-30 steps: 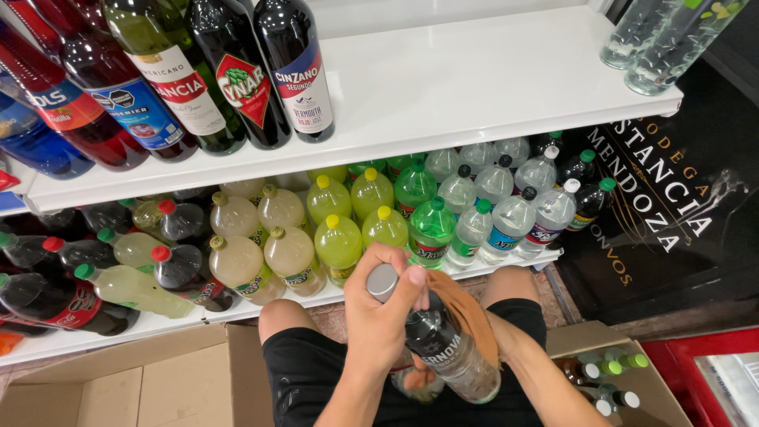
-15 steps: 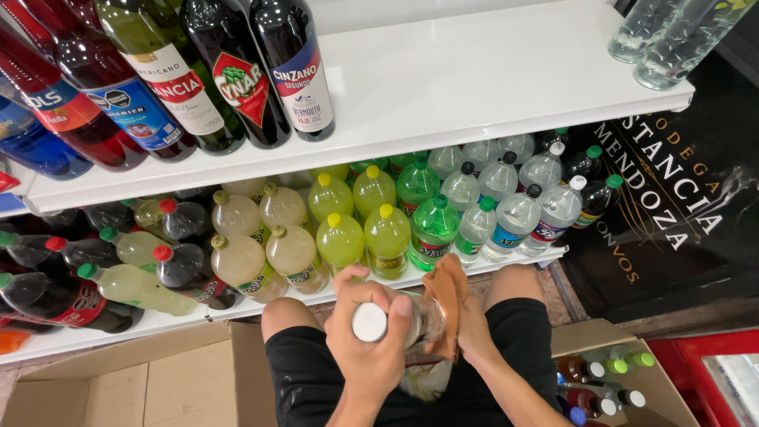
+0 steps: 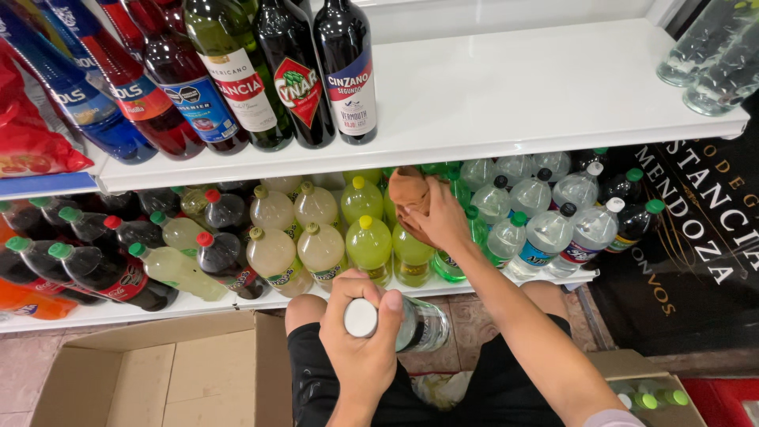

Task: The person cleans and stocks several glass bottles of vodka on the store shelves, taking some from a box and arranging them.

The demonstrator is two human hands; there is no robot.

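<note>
Head view: the left hand (image 3: 360, 348) has its fingers wrapped round the neck of a clear bottle (image 3: 411, 326) with a white cap (image 3: 360, 318), held low over the lap, just in front of the lower shelf (image 3: 158, 304), which keeps it out of the other arm's way. The right hand (image 3: 439, 221) reaches in among the lime-green bottles (image 3: 370, 247), fingers clutching a brown cloth (image 3: 407, 194) pressed against them, seemingly to wipe. An open carton (image 3: 158, 372) sits beside the knees.
</note>
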